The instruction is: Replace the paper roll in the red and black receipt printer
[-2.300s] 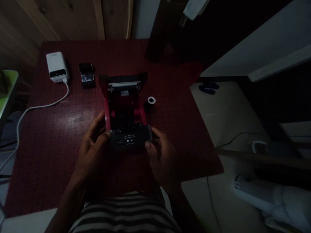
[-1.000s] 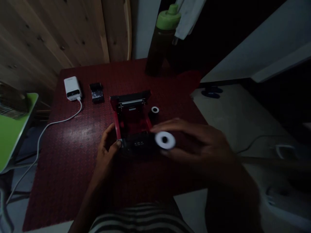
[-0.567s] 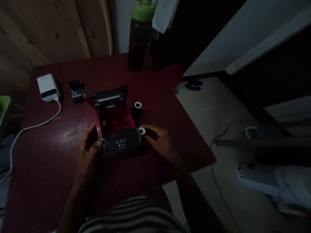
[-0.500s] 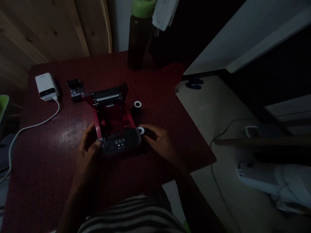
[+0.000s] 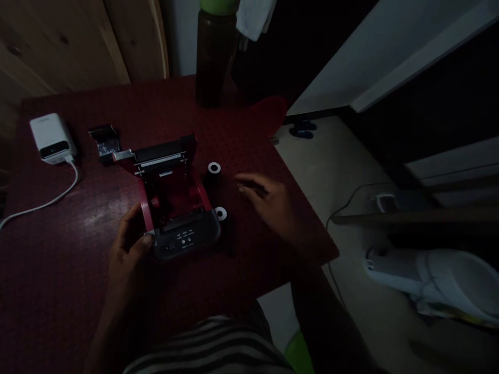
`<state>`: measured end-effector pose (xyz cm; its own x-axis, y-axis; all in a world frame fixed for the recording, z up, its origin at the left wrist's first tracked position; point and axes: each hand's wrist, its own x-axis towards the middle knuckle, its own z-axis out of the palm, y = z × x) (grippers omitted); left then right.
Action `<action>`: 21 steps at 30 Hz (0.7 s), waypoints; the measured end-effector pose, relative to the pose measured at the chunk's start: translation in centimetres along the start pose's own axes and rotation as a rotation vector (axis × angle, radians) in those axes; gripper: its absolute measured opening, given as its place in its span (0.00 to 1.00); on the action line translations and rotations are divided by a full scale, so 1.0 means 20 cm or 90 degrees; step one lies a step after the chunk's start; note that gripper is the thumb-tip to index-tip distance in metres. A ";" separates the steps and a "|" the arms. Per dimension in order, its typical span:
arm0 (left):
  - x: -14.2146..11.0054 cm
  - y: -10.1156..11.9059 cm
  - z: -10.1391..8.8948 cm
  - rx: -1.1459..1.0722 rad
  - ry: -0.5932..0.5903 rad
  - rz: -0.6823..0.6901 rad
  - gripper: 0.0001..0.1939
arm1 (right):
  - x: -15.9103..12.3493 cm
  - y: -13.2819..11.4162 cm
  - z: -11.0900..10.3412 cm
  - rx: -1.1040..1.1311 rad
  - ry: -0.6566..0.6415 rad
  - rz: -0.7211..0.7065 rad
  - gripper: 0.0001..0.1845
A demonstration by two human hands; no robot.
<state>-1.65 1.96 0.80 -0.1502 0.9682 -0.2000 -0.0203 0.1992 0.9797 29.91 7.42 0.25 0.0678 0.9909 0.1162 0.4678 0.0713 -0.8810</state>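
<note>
A small red and black printer [image 5: 175,208] with its lid swung open sits on the dark red table [image 5: 58,270]. My left hand [image 5: 127,252] grips its front left corner. A paper roll [image 5: 221,214] stands on end beside the printer's front right corner. A second roll [image 5: 214,169] stands a little farther back. My right hand [image 5: 273,205] hovers to the right of both rolls, fingers stretched out, holding nothing.
A white power bank [image 5: 52,137] with a white cable [image 5: 39,205] lies at the back left, next to a small black device [image 5: 104,143]. A dark bottle [image 5: 212,52] with a green cap stands at the table's far edge. The floor lies to the right.
My right hand brought a paper roll down, set it beside the printer's front right corner, let go and drew back to the right. The left hand stayed on the printer.
</note>
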 end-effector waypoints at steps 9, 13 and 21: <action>-0.01 0.01 0.01 -0.049 -0.005 0.009 0.30 | 0.28 0.08 0.29 0.007 -0.008 0.000 0.18; -0.01 0.01 0.02 -0.059 -0.009 0.008 0.31 | 0.16 -0.08 0.10 0.030 0.022 -0.018 0.16; -0.02 0.02 0.02 -0.058 -0.015 -0.014 0.30 | 0.01 -0.61 -0.13 -0.137 -0.294 -0.202 0.19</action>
<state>-1.14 1.69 1.20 -0.1260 0.9670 -0.2212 -0.1127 0.2076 0.9717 26.53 6.38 12.21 -0.4711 0.8759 0.1044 0.5737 0.3942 -0.7180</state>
